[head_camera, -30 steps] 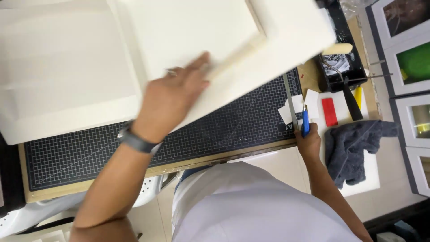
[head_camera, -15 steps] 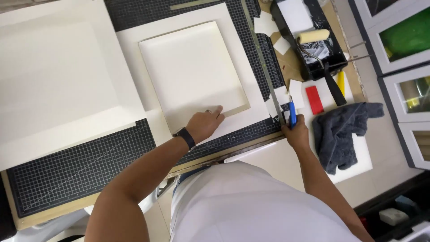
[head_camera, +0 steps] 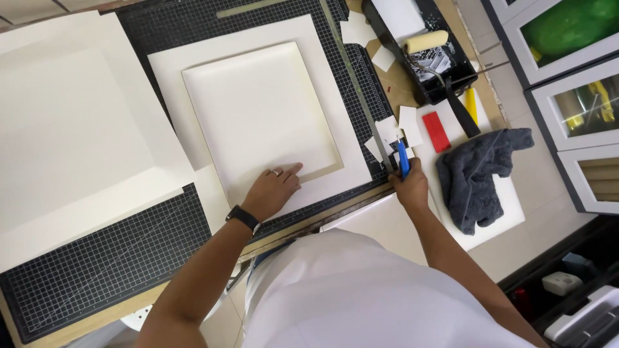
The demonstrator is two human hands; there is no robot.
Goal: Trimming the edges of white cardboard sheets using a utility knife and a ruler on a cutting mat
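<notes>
A cream mat board with a raised inner panel (head_camera: 258, 116) lies flat on the black gridded cutting mat (head_camera: 109, 258). My left hand (head_camera: 274, 190) rests palm down on the board's near border, fingers spread, a black watch on the wrist. My right hand (head_camera: 409, 187) is closed around a blue-handled knife (head_camera: 402, 158) at the board's right corner, beside a long metal ruler (head_camera: 358, 96) that runs along the board's right edge. Small white card offcuts (head_camera: 400, 125) lie around the knife tip.
A large white board (head_camera: 71, 135) covers the mat's left side. At the right stand a black paint tray with a roller (head_camera: 425, 45), a red block (head_camera: 436, 131), a yellow-handled tool (head_camera: 472, 106) and a dark grey cloth (head_camera: 480, 174). Framed pictures (head_camera: 567, 38) line the right edge.
The cream board, held tilted one second ago, now lies flat on the mat. My left hand slid to its near border. My right hand kept the knife in place.
</notes>
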